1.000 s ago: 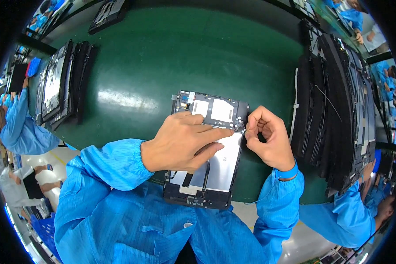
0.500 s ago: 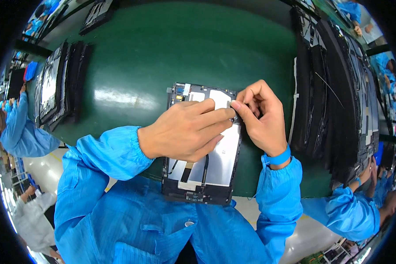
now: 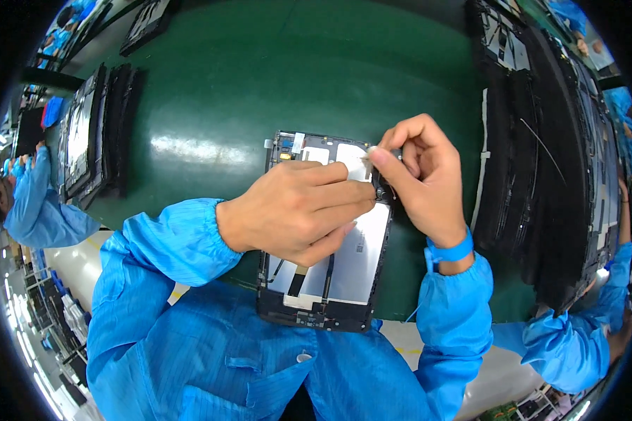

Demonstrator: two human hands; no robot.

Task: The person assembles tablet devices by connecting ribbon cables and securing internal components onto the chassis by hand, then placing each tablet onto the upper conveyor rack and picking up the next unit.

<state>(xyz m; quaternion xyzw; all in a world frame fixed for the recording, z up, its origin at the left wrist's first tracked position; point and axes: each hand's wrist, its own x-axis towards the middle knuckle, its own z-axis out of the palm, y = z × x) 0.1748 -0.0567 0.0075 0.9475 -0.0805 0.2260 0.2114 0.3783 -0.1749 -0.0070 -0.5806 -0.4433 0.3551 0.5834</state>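
Silvery flat tablet frame (image 3: pixel 330 274) under both hands (image 3: pixel 298 210).

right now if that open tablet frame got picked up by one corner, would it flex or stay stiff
The tablet frame is thin, flat and wide, so it would probably flex slightly. Its exposed inner parts look fragile. The left hand resting on it suggests it may slide on the glossy green table.

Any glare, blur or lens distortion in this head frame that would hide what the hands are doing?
Head view: a bright glare patch on the green table left of the open tablet panel; strong fisheye bending and a black rim at the edges; left hand and right hand are sharp, but the small part pinched between the fingertips is too small to tell.
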